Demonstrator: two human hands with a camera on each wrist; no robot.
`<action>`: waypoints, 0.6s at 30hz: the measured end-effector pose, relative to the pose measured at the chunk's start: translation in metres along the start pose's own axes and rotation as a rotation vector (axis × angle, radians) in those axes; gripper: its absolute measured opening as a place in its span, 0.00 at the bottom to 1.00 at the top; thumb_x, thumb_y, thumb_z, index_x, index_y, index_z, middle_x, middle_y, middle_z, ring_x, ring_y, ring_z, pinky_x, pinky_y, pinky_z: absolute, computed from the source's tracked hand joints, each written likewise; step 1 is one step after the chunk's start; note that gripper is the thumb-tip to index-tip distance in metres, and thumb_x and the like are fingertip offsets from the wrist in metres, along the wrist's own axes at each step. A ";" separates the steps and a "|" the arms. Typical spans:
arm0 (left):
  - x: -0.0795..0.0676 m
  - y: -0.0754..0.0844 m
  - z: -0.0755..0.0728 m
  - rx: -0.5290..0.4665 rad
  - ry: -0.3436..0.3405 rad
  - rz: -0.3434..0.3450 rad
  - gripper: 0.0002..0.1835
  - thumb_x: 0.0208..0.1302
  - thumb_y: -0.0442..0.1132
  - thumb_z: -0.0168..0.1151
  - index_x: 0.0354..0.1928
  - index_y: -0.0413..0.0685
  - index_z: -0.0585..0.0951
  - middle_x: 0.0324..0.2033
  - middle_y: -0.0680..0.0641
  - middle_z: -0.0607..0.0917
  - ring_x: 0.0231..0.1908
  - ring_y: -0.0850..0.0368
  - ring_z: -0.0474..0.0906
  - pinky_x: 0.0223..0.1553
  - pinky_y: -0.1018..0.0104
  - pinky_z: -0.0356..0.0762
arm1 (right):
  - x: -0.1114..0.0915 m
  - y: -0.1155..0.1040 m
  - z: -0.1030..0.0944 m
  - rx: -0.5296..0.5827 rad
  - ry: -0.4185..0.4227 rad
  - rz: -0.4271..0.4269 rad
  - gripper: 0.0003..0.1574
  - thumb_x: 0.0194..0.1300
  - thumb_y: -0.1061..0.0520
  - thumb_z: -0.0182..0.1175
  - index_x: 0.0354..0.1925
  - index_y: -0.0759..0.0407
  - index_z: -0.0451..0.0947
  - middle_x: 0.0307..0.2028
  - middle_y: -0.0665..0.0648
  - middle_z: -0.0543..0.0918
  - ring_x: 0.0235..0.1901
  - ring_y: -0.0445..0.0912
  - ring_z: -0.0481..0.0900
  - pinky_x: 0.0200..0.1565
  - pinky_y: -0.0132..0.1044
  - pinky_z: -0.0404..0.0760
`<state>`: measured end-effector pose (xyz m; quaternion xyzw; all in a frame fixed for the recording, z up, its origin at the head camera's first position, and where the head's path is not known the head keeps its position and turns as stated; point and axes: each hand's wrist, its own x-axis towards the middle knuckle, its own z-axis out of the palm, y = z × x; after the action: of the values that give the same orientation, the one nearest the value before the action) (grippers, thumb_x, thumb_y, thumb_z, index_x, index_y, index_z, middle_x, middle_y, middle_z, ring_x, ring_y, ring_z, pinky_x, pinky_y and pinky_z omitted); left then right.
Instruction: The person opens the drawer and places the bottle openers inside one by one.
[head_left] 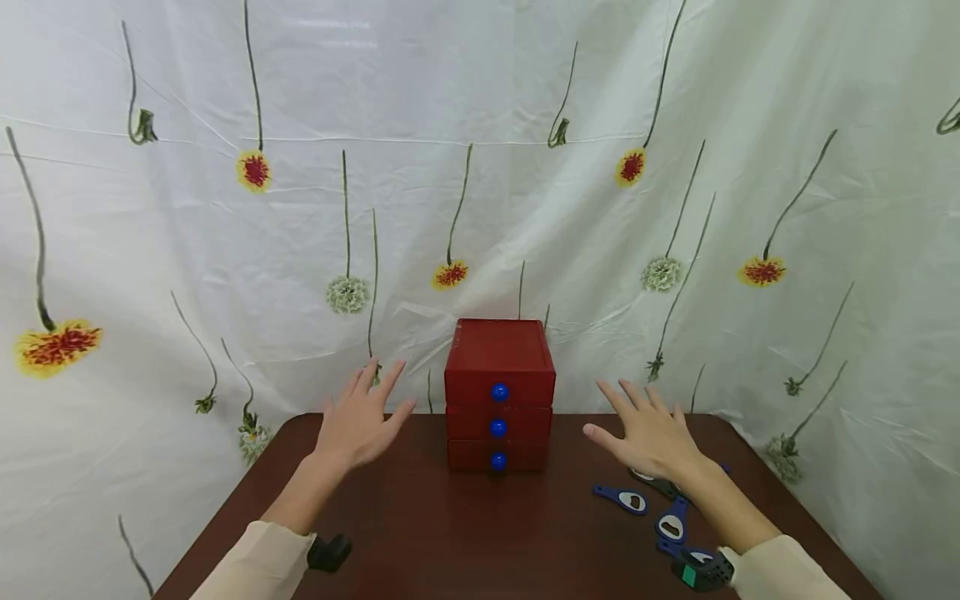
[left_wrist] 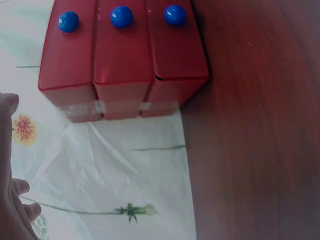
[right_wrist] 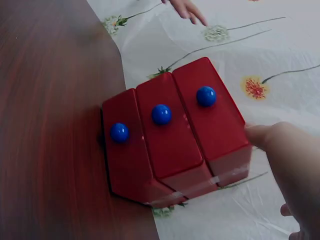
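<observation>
A red three-drawer box (head_left: 501,350) with a round blue knob on each drawer stands at the back middle of the table. To its left my left hand (head_left: 358,425) is held above the table, fingers spread, holding nothing. My right hand (head_left: 647,429) hovers on the other side, its fingers also spread and nothing in it. Below and around the right forearm lie several bottle openers, among them a blue bottle opener (head_left: 621,499) and another blue one (head_left: 671,525); the forearm hides part of the group. All the drawers look closed in both wrist views.
The dark brown wooden table (head_left: 420,533) has its back edge against a white flower-print cloth (head_left: 420,100) that hangs behind and to both sides. Dark wrist devices sit at both cuffs, the right wrist device (head_left: 701,573) overlapping the bottle openers in the head view.
</observation>
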<state>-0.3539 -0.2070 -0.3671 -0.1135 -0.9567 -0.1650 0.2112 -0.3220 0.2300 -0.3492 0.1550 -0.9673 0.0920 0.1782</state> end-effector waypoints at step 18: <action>0.066 0.027 0.024 -0.380 0.011 0.006 0.37 0.81 0.58 0.46 0.81 0.45 0.56 0.77 0.34 0.57 0.76 0.34 0.51 0.70 0.34 0.54 | 0.035 -0.061 0.054 0.230 0.264 -0.115 0.44 0.70 0.33 0.62 0.73 0.56 0.72 0.63 0.61 0.79 0.61 0.59 0.75 0.58 0.61 0.76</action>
<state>-0.4133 -0.1639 -0.3510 -0.1532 -0.9069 -0.3427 0.1915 -0.3497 0.1510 -0.3785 0.2157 -0.9083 0.2111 0.2896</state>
